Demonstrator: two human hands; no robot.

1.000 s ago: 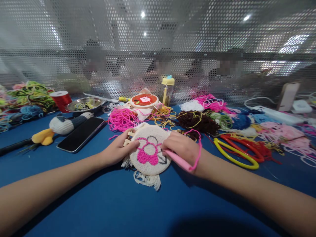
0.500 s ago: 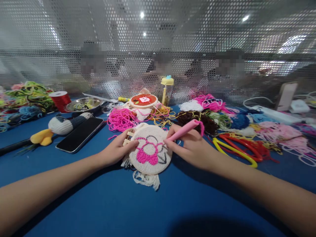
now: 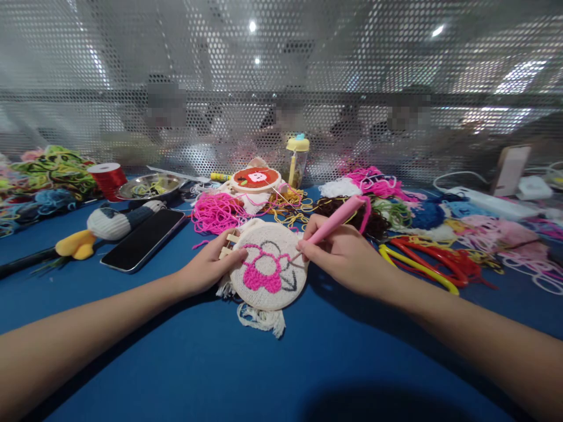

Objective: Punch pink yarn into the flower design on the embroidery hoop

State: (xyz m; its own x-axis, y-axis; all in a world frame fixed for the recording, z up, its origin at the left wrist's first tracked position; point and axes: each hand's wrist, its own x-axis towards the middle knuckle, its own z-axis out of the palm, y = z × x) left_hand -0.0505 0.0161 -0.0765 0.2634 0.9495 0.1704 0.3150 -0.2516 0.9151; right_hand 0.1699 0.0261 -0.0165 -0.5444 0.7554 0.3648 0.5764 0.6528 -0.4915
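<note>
My left hand [image 3: 220,261] grips the left side of a round embroidery hoop [image 3: 264,298], thumb on top of the cloth and the other fingers mostly hidden. Stretched in the hoop is off-white fabric with a drawn flower; its lower petals are filled with magenta loops [image 3: 263,278], and a magenta outline runs around the centre and upper left. A dark drawn leaf [image 3: 288,278] shows at the right. My right hand [image 3: 338,246] is closed around a pink punch needle [image 3: 336,219], its thin metal tip at the cloth near the petal's right edge. Pink yarn trails from the handle's top.
A phone [image 3: 144,240] and a knitted duck-like toy [image 3: 108,224] lie to the left. Behind the hoop are magenta yarn [image 3: 217,212], another hoop [image 3: 255,179] and a bottle [image 3: 298,161]. Red-and-yellow scissors-like handles [image 3: 422,266] lie right. A perforated metal screen [image 3: 281,70] stands behind.
My right hand and the punch needle have risen slightly and shifted up and right, so the metal tip now shows. The hoop and my left hand stay almost still.
</note>
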